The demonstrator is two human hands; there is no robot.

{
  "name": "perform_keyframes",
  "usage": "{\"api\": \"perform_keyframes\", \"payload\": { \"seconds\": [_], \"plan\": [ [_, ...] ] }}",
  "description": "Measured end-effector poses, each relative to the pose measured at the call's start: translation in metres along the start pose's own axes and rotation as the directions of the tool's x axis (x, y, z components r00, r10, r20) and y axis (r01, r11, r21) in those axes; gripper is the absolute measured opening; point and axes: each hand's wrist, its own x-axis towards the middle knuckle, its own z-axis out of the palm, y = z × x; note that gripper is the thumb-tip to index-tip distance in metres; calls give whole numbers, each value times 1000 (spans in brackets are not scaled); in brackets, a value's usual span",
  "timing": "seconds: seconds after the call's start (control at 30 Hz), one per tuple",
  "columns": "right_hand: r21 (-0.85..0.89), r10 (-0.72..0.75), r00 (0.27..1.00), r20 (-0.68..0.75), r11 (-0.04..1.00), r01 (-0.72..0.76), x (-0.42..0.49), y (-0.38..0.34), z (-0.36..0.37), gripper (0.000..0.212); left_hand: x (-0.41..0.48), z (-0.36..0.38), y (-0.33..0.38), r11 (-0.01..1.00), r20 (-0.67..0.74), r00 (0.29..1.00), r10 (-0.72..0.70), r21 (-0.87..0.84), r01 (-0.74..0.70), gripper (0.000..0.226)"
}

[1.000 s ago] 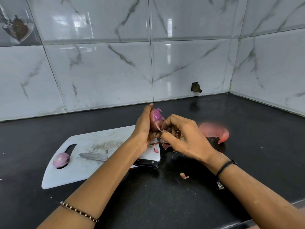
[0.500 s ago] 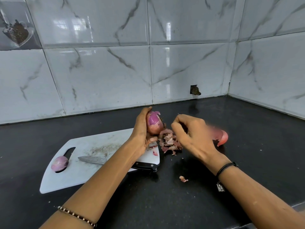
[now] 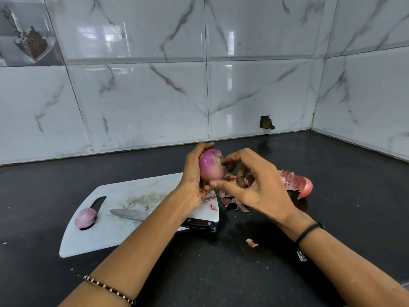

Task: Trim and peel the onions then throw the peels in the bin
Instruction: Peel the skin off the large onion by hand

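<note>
My left hand (image 3: pixel 193 176) grips a purple onion (image 3: pixel 210 166) above the right end of the white cutting board (image 3: pixel 124 220). My right hand (image 3: pixel 254 187) is right beside it, thumb under the onion and fingertips touching its trimmed top. Below the hands lies a pile of onion peels (image 3: pixel 232 200) on the black counter. A second, peeled onion (image 3: pixel 85 217) sits in the board's handle slot. A knife (image 3: pixel 132 214) lies on the board, black handle partly under my left forearm.
Another unpeeled onion (image 3: pixel 303 185) lies on the counter behind my right hand. A stray peel scrap (image 3: pixel 251 242) sits near the counter's front. Marble-tiled walls meet in a corner at the back right. No bin is in view.
My right hand dropped a strip of peel onto the pile, then came back to the onion. My left hand turned the onion, so more bare purple flesh shows.
</note>
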Motion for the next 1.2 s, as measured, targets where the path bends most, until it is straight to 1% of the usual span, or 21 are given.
{"api": "perform_keyframes", "payload": {
  "seconds": [0.07,0.3,0.43,0.53,0.6,0.63,0.8,0.97,1.07,1.2],
  "plan": [
    [-1,-25,999,29,1000,25,0,1,2,47,-1,1,-1,1000,27,1000,-16,14,16,26],
    [-19,-81,996,43,996,82,0,6,2,52,-3,6,-3,996,65,998,-6,86,1,29],
    [-9,-81,995,55,997,81,0,7,2,52,-4,7,-4,993,76,997,4,114,-13,28],
    [-10,-67,995,69,998,67,-1,7,3,46,-5,8,-6,988,74,997,18,153,-29,27],
    [-4,-56,995,80,998,56,-3,6,6,39,-5,8,-5,990,60,998,13,140,-22,29],
    [-10,-51,996,76,999,51,-3,5,7,39,-6,9,-4,991,52,999,15,133,-22,29],
    [-22,-26,1000,3,999,26,-1,6,5,56,-8,11,0,992,37,998,50,118,-55,27],
    [-9,-57,998,24,998,57,-1,6,4,54,-6,8,-2,994,32,999,24,110,-27,22],
    [-5,-66,997,41,998,66,-1,7,5,51,-7,7,-2,994,39,999,5,113,-10,26],
    [38,-50,998,42,998,49,-1,6,5,48,-10,5,-2,989,54,998,-28,149,20,39]
  ]
}}
